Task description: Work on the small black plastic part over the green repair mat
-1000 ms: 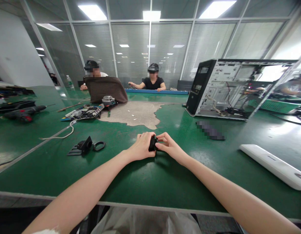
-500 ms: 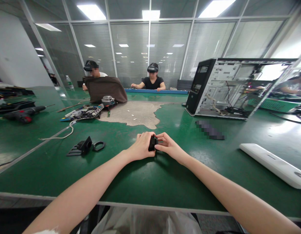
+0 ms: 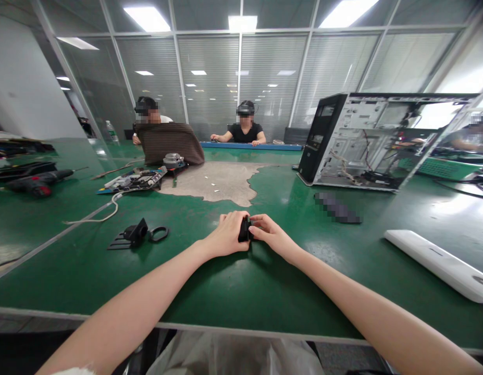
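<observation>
A small black plastic part (image 3: 244, 230) stands at the middle of the green table (image 3: 210, 291), its kind unclear. My left hand (image 3: 226, 235) is wrapped round its left side, thumb in front and fingers over the back. From the right, the thumb and fingertips of my right hand (image 3: 271, 233) pinch its right end; the fingers partly cover that end. To the left of my hands lie a black bracket-like piece (image 3: 136, 233) with a slotted flat foot and a thin black ring (image 3: 159, 235) touching or close beside it.
An open computer case (image 3: 323, 140) stands at the back right. Near it lie a blurred dark object (image 3: 338, 208) and a long white device (image 3: 436, 263). A circuit board (image 3: 134, 180), a white cable (image 3: 115, 205) and a power drill (image 3: 40, 183) are leftward. Two people sit across the table.
My right thumb has slid slightly up and to the right along the black part's end, and its fingers have shifted a little. My left hand keeps its place.
</observation>
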Demonstrator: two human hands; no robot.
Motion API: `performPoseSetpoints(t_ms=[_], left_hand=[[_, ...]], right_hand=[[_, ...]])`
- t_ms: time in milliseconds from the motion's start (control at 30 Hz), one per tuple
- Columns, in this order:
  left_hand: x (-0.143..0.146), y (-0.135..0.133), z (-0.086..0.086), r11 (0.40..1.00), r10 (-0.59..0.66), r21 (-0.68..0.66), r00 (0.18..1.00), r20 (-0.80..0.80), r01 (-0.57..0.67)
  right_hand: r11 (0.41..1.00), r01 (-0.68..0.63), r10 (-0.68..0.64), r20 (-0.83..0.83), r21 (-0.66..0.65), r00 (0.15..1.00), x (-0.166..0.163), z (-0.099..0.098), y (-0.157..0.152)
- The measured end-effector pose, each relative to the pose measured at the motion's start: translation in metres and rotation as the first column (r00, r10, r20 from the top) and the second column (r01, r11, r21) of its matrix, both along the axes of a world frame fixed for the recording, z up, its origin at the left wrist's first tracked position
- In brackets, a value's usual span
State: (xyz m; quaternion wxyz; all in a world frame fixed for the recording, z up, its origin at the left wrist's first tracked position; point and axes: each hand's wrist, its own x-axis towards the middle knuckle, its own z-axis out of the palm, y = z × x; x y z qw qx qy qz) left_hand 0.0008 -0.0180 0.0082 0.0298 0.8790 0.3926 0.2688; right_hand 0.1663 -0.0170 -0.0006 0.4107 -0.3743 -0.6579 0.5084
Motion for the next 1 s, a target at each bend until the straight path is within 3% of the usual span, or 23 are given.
performPoseSetpoints(t_ms=[267,633,900,1000], left_hand=[[0.0001,0.0007,-0.0007,1.000,-0.001,0.000,1.000,-0.003,0.001],[0.0008,-0.0015,0.0018,1.000,-0.002,-0.022,1.000,0.011,0.002],[0.0004,-0.0005,0.0006,1.000,0.005,-0.024,1.000,-0.004,-0.005],[0.0004,0.0003,-0.0003,1.000,0.002,-0.014,1.000,-0.004,-0.002]], right_hand=[[0.991,-0.133,0.133,-0.076,0.005,0.988,0.0038,0.0061,-0.0037],[0.999,-0.030,0.029,-0.047,-0.027,0.998,0.0004,0.0013,-0.0015],[0.992,-0.121,0.123,-0.039,0.044,0.992,0.0048,0.0054,-0.0036],[0.995,-0.092,0.094,-0.040,0.034,0.995,0.0038,0.0069,-0.0058]])
